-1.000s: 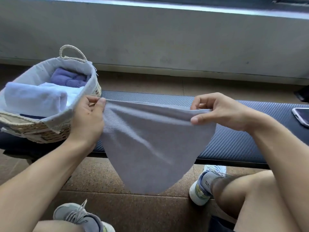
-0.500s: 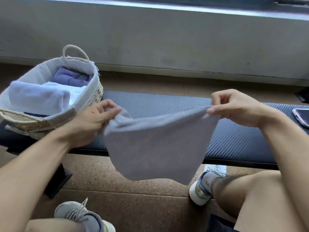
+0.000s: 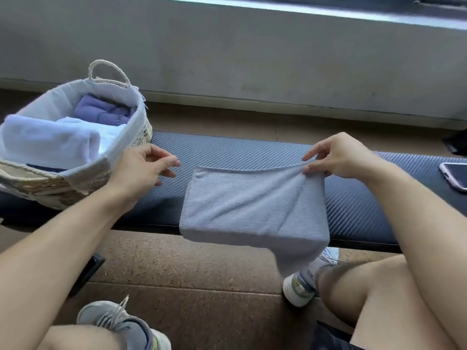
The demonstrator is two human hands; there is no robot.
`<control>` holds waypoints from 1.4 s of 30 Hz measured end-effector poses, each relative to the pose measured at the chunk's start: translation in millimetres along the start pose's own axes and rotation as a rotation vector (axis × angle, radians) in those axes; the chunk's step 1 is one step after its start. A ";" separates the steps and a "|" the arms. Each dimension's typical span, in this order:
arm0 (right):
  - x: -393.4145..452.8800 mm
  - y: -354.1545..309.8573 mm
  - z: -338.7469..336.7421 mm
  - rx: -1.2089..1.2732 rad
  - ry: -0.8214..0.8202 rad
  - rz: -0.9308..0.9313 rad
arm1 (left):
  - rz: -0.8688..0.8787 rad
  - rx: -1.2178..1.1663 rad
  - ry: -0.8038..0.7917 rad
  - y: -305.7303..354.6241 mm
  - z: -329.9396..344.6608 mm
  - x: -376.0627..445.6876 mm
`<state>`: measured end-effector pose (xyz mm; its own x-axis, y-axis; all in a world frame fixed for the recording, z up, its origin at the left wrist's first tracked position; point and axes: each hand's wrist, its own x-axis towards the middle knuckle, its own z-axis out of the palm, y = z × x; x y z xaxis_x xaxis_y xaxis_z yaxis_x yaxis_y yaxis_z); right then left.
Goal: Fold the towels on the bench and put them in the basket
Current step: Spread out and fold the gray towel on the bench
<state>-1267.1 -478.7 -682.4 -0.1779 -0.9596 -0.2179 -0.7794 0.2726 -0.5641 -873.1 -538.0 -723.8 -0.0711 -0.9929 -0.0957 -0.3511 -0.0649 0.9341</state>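
A light grey towel (image 3: 252,205) lies spread on the dark padded bench (image 3: 252,152), its near part drooping over the front edge toward the floor. My right hand (image 3: 338,155) pinches the towel's far right corner and lifts it slightly. My left hand (image 3: 144,168) hovers just left of the towel's far left corner, fingers loosely curled, holding nothing. The woven basket (image 3: 136,132) with a white liner stands on the bench's left end. It holds a folded white towel (image 3: 50,142) and a purple towel (image 3: 103,112).
A phone (image 3: 454,175) lies on the bench at the far right. A concrete wall (image 3: 252,59) runs behind the bench. My shoes (image 3: 121,324) and knees sit on the brown floor in front. A dark object (image 3: 86,271) lies on the floor under my left arm.
The towel, held up by both hands before, now lies on the bench. My left hand has let go of its corner and drawn left; my right hand still pinches its corner.
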 end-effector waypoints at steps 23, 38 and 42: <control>13.7 7.6 14.9 -0.144 -0.206 0.186 | 0.043 0.621 -0.215 2.2 35.6 22.7; 20.2 0.9 22.7 0.047 -0.040 0.166 | -0.096 0.188 -0.105 6.9 21.6 34.8; 26.4 -5.5 31.1 0.000 0.023 0.159 | 0.130 0.708 0.073 9.0 21.0 39.6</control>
<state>-1248.8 -503.3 -709.8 -0.3128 -0.9058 -0.2859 -0.7406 0.4210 -0.5237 -898.7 -575.8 -726.4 -0.0992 -0.9940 0.0470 -0.8666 0.1095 0.4869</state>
